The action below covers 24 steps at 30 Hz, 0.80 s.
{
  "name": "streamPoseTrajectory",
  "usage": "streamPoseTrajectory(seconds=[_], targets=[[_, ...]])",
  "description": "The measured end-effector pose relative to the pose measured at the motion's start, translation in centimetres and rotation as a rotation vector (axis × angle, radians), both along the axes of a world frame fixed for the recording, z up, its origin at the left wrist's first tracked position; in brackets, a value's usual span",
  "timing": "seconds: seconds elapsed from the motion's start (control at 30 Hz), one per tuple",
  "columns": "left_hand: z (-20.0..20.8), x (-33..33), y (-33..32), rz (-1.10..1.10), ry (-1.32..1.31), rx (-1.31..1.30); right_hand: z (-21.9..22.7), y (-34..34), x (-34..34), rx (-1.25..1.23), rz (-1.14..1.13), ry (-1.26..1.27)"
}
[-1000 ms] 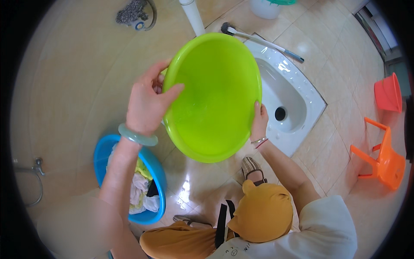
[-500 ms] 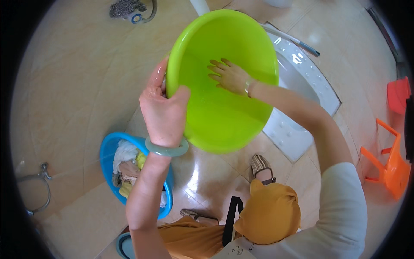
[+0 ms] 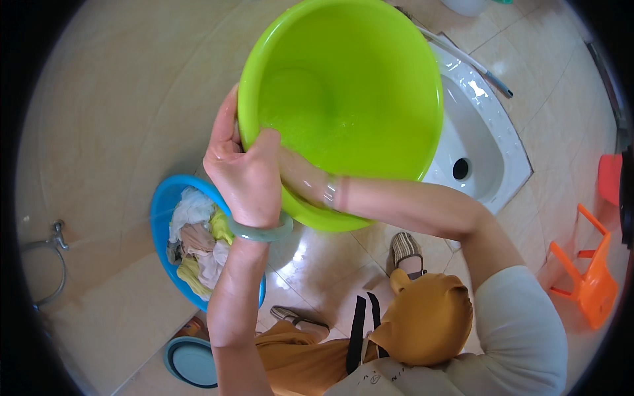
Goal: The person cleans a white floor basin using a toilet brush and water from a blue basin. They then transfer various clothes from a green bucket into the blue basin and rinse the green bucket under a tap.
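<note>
A large lime-green basin (image 3: 350, 72) is held up in front of me, tilted so that its wet inside shows. My left hand (image 3: 241, 178), with a pale green bangle at the wrist, grips the basin's left rim, thumb over the edge and fingers outside. Inside the basin, my right hand (image 3: 299, 173) lies low against the near left wall, just behind the left thumb. Its fingers are hidden by my left hand. A clear band circles the right wrist. Below the left hand, a blue tub (image 3: 160, 224) holds crumpled clothes (image 3: 197, 241) in white, yellow and beige.
A white squat toilet (image 3: 485, 135) is set in the tiled floor at right, with a long handle (image 3: 496, 84) beside it. An orange stool (image 3: 591, 290) and a red bucket (image 3: 609, 181) stand far right. At left are a wall tap (image 3: 59, 232) with hose and a teal basin (image 3: 193, 364).
My right hand has moved from the basin's middle, where its fingers were spread, down and left to the near wall beside my left hand. The basin looks larger; my left hand keeps its grip.
</note>
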State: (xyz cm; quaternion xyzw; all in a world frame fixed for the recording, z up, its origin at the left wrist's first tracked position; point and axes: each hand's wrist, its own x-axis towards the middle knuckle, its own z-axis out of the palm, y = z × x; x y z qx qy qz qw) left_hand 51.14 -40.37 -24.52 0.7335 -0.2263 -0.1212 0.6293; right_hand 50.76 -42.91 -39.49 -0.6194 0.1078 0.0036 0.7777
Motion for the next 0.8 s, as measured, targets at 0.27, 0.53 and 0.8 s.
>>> streamPoseTrajectory(seconds=[0.27, 0.53, 0.8], targets=[[0.6, -0.5, -1.8, -0.161, -0.099, 0.056, -7.2, -18.4, -6.0, -1.778, 0.719, -0.019], [1.4, -0.2, -3.5, -0.257, -0.078, 0.135, -14.9, -8.8, 1.8, -1.183, 0.085, 0.297], [0.6, 5.5, -3.3, -0.146, -0.019, 0.119, 1.6, -1.7, 0.5, 0.146, -0.12, -0.138]])
